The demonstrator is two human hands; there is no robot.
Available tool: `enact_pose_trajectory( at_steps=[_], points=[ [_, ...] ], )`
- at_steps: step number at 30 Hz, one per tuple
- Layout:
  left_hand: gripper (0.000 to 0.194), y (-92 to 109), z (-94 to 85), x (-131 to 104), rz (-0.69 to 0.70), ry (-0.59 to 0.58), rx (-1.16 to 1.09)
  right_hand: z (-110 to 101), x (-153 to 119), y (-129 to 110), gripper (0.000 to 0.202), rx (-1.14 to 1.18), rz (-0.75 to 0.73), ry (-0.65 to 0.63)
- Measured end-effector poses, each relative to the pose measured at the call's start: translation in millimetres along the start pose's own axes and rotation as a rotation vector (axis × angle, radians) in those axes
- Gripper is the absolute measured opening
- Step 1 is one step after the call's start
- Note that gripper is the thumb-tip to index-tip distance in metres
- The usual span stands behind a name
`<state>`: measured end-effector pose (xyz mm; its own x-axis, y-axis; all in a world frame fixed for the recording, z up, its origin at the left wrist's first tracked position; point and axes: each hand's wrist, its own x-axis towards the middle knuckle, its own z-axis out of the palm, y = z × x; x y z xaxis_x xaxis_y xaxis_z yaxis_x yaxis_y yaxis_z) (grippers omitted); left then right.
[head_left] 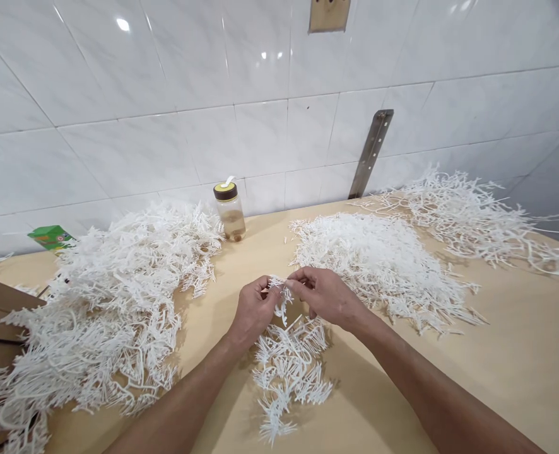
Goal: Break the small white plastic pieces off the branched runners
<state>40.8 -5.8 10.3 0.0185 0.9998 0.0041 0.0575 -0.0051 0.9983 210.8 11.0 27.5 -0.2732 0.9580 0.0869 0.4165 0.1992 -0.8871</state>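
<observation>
Between both hands, at the middle of the table, is a small white branched plastic piece [283, 306]. My left hand [255, 309] pinches it from the left, thumb and fingers closed. From the right, the fingertips of my right hand [324, 295] are pressed together on its upper end. Just below the hands lies a small heap of white branched pieces [291, 366]. A large tangled white pile [128, 296] spreads over the left side, and a flatter pile of white pieces [374, 258] lies right of my hands.
Another pile of longer white branches [473, 217] sits at the back right. A bottle with liquid [232, 217] stands near the tiled wall, and a metal bracket [371, 154] leans there. A green packet [50, 236] and a cardboard box [0, 321] are at the left.
</observation>
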Motion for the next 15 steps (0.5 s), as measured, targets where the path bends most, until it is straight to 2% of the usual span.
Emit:
enact_pose_trajectory(
  at_steps=[10,15],
  points=[
    [0.023,-6.5,-0.6,3.6,-0.004,0.035,0.134,10.6,0.5,4.9,0.013,-0.101,0.028,0.056],
    [0.024,-8.7,-3.2,4.1,-0.032,-0.081,0.184,8.2,-0.2,4.8,0.009,-0.295,-0.009,0.087]
  ],
)
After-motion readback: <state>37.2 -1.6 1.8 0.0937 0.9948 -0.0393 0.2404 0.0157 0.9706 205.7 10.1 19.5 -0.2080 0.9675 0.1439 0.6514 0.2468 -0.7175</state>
